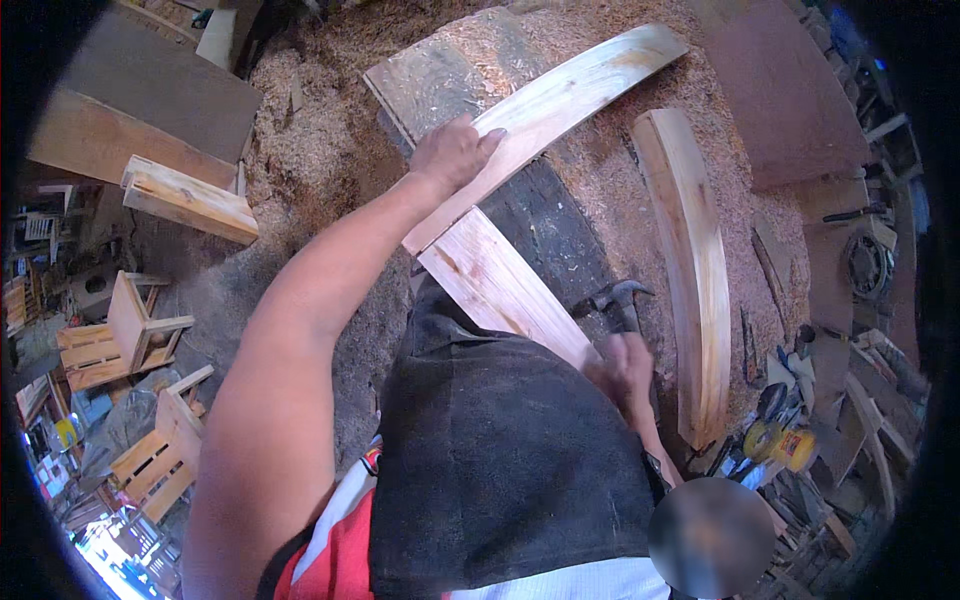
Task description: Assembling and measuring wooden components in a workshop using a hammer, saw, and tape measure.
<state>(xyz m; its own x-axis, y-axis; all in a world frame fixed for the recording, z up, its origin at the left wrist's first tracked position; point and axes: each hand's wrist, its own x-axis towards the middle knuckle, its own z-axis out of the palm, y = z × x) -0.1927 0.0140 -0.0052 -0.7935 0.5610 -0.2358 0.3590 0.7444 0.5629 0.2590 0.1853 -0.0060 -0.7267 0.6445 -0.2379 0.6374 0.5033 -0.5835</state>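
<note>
While the left fingers (462, 130) grasp a pale, smooth wooden board (550, 115), the right fingers (630, 354) clench a metal claw hammer (625, 305).

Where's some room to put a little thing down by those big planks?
On the dark patch between the long plank, the short plank and the hammer, with just chips on it. The sawdusty strip between that patch and the thick beam looks free. It's crowded around the right hand, and far right, where clutter surrounds a yellow object.
</note>
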